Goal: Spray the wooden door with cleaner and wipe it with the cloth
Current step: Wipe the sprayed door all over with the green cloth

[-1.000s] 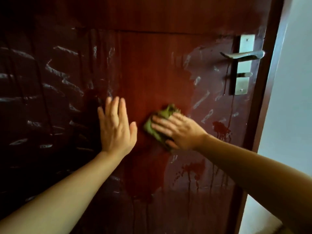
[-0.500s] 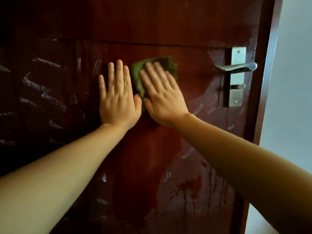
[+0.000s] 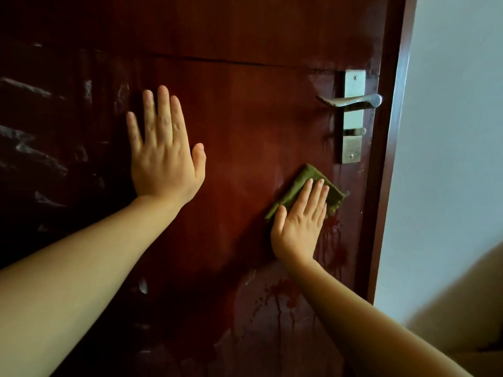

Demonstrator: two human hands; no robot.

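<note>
Right hand [image 3: 298, 224] lies flat, fingers spread, pressing the green cloth [image 3: 304, 186] against the wooden door [image 3: 245, 118] below the lever handle [image 3: 351, 100]; left hand [image 3: 166, 153], open-palmed, likely steadies the door.

Cloth [image 3: 304, 183] on door [image 3: 245, 118], below handle [image 3: 351, 100], R of left hand [image 3: 166, 156].

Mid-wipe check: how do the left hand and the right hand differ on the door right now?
The left hand lies bare on the wooden door; the right hand presses the green cloth against it. The left hand sits higher, toward the door's middle; the right hand is lower, just below the metal handle. The left hand's fingers point straight up; the right hand's lean slightly right. Both are flat and open-palmed.
</note>
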